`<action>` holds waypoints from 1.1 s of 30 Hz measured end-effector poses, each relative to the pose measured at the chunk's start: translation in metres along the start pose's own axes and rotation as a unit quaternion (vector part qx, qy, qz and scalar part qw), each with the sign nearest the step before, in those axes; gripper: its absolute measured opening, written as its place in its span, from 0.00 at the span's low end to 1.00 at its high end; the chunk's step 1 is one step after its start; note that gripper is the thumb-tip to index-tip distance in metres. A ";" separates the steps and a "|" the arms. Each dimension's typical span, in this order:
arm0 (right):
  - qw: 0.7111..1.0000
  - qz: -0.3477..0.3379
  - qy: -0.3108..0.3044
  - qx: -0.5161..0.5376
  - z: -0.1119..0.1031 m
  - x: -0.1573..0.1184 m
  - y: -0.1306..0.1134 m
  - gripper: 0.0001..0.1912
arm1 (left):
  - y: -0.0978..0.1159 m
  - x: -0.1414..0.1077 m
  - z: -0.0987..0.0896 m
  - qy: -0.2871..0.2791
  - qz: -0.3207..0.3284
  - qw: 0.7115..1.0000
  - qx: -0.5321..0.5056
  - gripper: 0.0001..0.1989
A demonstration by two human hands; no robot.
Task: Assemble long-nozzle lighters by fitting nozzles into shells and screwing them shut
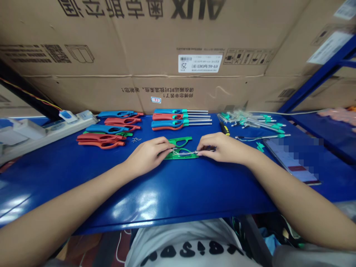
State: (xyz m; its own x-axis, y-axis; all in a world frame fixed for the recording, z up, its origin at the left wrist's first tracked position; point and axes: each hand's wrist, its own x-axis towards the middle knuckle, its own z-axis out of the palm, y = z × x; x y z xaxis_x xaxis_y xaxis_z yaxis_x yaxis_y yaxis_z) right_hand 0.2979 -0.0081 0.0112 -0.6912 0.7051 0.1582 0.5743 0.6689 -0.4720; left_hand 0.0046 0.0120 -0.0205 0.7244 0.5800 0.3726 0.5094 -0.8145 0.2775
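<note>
Two green lighter casing halves (182, 156) lie on the blue table in front of me, one behind the other. Over the nearer half, a thin metal rod with wire (185, 152) stretches between my hands. My left hand (150, 155) is closed in a pinch at its left end, on a small dark part. My right hand (222, 147) pinches the right end, and a dark piece shows under its fingers; what that piece is, I cannot make out. Just behind the right hand lies a black-and-yellow handled tool (224, 128), its far end partly hidden.
Coloured lighter casings (111, 128) are stacked at left, beside small metal pins (136, 139). Assembled lighters (180, 116) with metal tubes lie behind. Several lighter inner parts (250, 120) and a phone (292, 161) are at right. A power strip (69, 126) runs along the left.
</note>
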 end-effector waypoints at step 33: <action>0.988 0.068 -0.079 -0.117 0.003 0.002 -0.020 0.07 | 0.003 0.002 0.001 -0.024 -0.005 0.999 0.024 0.12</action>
State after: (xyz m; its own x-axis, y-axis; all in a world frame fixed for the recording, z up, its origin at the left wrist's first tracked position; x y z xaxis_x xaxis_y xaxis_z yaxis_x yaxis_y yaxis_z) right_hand 0.2837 -0.0202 0.0182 -0.6507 0.7583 -0.0389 0.7387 0.6203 -0.2636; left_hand 0.0077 0.0108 -0.0201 0.7400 0.5874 0.3277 0.5370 -0.8093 0.2379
